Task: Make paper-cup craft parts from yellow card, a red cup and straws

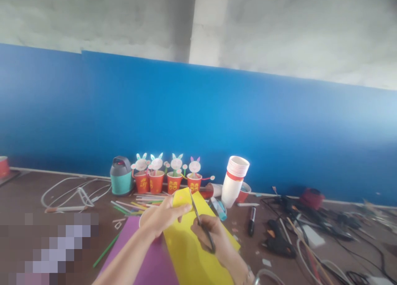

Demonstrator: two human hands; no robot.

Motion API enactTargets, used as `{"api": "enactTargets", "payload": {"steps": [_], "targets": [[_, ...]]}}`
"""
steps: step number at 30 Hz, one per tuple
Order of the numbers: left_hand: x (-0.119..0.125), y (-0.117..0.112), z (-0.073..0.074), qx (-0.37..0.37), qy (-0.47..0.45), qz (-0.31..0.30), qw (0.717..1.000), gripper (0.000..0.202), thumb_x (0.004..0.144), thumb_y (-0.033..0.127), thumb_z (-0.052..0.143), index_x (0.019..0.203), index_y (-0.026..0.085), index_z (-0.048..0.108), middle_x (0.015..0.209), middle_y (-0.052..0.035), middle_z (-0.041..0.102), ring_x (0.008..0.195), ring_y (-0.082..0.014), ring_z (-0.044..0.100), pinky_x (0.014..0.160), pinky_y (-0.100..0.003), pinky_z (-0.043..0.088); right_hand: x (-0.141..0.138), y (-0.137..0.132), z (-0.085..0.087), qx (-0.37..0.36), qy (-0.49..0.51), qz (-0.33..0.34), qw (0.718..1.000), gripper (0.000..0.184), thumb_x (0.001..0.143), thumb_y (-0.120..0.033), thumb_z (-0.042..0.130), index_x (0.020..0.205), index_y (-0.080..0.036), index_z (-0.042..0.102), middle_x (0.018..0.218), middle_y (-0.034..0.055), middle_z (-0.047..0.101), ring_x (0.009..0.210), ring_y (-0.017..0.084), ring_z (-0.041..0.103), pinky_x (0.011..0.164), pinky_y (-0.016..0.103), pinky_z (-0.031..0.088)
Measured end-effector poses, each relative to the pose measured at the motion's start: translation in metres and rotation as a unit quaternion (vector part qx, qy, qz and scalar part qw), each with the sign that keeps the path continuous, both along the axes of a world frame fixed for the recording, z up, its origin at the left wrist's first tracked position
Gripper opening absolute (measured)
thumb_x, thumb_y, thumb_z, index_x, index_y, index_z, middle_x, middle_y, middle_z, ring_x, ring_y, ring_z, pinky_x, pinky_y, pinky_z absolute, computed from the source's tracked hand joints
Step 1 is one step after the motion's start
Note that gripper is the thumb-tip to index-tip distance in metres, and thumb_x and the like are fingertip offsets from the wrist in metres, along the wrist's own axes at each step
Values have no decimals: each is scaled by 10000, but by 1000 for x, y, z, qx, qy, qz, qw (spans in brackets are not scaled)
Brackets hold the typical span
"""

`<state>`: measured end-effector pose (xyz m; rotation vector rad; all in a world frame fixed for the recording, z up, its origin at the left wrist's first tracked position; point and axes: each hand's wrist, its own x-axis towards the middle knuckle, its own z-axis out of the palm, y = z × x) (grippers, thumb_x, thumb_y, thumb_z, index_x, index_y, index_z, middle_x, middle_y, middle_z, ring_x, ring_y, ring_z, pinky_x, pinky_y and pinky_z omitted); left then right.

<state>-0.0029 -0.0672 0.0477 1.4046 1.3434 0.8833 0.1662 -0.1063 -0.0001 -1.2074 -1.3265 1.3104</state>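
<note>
A yellow sheet (189,256) is pinched at its far corner by the left hand (163,217). Black scissors (198,219) are gripped by the right hand (211,233), with the blades at that corner. The sheet is laid over a purple sheet (145,264) on the near table (46,186). Yellow characters on the far red cups (167,181) are too blurred to be read.

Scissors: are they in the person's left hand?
No, the right hand holds the scissors, while the left hand pinches yellow paper.
</note>
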Motion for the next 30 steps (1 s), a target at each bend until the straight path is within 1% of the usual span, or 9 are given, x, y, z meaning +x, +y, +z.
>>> {"api": "enactTargets", "payload": {"steps": [2, 5, 8, 13, 16, 19, 23, 27, 30], "targets": [[-4, 5, -9, 7, 25, 7, 1000, 358, 608, 578, 732, 688, 238, 654, 525, 15, 654, 454, -146, 470, 485, -256, 194, 0, -1, 2, -2, 7, 2, 1000, 436, 662, -566, 705, 627, -188, 491, 415, -110, 343, 331, 21, 261, 326, 171, 180], [-8, 10, -18, 12, -14, -6, 1000, 342, 592, 554, 750, 729, 250, 676, 518, 23, 649, 436, -145, 463, 478, -248, 185, -1, -2, 5, -15, 15, -1, 1000, 430, 635, -541, 731, 606, -190, 486, 412, -113, 340, 331, 18, 244, 325, 172, 175], [-10, 11, -21, 7, -70, -20, 997, 319, 570, 496, 775, 753, 252, 681, 490, 39, 624, 412, -139, 445, 468, -241, 188, -2, -3, 7, -28, 8, -4, 1000, 426, 611, -526, 749, 598, -190, 488, 408, -112, 351, 323, 17, 246, 322, 173, 167], [-10, 11, -22, 14, -82, -20, 996, 354, 555, 479, 774, 791, 232, 682, 477, 37, 607, 451, -154, 480, 473, -237, 239, -2, -4, 10, -34, 0, -3, 999, 431, 597, -528, 750, 589, -192, 481, 402, -113, 355, 315, 15, 249, 320, 174, 168], [-8, 10, -18, 13, -65, -12, 998, 348, 554, 493, 769, 768, 234, 676, 476, 38, 603, 448, -150, 476, 474, -240, 239, -2, -5, 13, -30, -5, -4, 1000, 422, 604, -526, 744, 600, -190, 490, 401, -114, 358, 317, 16, 257, 322, 173, 166], [-3, 4, -8, 6, -24, 6, 1000, 336, 598, 535, 736, 713, 231, 653, 485, 31, 612, 454, -141, 468, 481, -248, 230, -2, -5, 13, -25, 0, -8, 1000, 408, 613, -509, 740, 600, -187, 489, 397, -115, 359, 310, 14, 257, 320, 171, 157], [5, -5, 7, 13, -43, 1, 999, 300, 677, 496, 689, 726, 207, 625, 467, 43, 574, 471, -136, 459, 497, -261, 258, -1, -4, 11, -28, 11, -4, 1000, 386, 624, -486, 737, 607, -185, 496, 392, -117, 360, 297, 14, 253, 310, 171, 151], [8, -7, 8, 18, -49, -18, 998, 298, 683, 455, 692, 808, 191, 639, 492, 49, 569, 496, -141, 481, 511, -266, 284, -1, -3, 6, -1, 4, 10, 1000, 387, 678, -520, 703, 650, -181, 518, 394, -104, 397, 293, 28, 302, 312, 175, 191], [8, -7, 7, 8, -42, -21, 999, 369, 678, 455, 698, 915, 179, 635, 525, 48, 583, 535, -156, 518, 536, -267, 309, -3, -2, 2, 9, 18, 10, 1000, 412, 694, -557, 684, 665, -180, 518, 411, -104, 392, 301, 26, 302, 316, 173, 197]]}}
